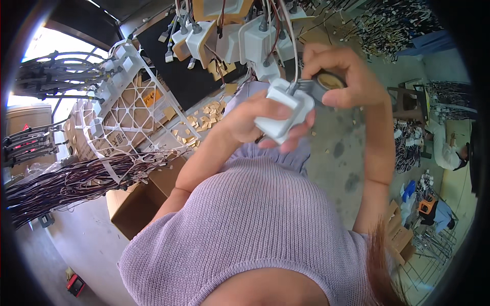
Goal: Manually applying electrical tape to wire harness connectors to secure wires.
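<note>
A white plastic housing (279, 113) with rounded corners is in front of my chest, gripped by my left hand (258, 120) with the thumb across its face and fingers beneath. A pale cable (294, 46) runs up from its top. My right hand (349, 76) is curled round what looks like a grey tape roll (332, 81) with a tan core, close to the cable end of the housing. A grey strip or edge between roll and housing is blurred, so whether they touch cannot be told. Just above hang several similar white housings (255, 43) on cables, some with tan backing.
On the left a white lattice rack (135, 109) holds dark cable bundles (76, 176), above an open cardboard box (148, 199). Tan scraps (206, 120) litter the floor ahead. Masses of wires (398, 25) hang at far right, where other people (444, 148) are in view.
</note>
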The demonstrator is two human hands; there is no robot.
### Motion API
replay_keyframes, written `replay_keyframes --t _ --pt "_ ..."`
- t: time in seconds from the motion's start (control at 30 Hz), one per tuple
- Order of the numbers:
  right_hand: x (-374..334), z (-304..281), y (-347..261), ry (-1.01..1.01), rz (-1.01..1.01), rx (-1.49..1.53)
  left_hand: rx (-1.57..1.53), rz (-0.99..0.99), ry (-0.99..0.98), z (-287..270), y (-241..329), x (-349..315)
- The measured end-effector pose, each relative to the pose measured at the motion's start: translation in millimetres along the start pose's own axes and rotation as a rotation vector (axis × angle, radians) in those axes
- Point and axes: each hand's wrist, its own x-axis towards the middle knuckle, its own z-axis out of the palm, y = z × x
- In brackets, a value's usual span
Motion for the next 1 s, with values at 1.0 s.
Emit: replay_keyframes --t 1.0 --pt "5 8 4 -0.074 0.041 -0.045 -0.043 -0.008 -0.073 -7 -6 -9"
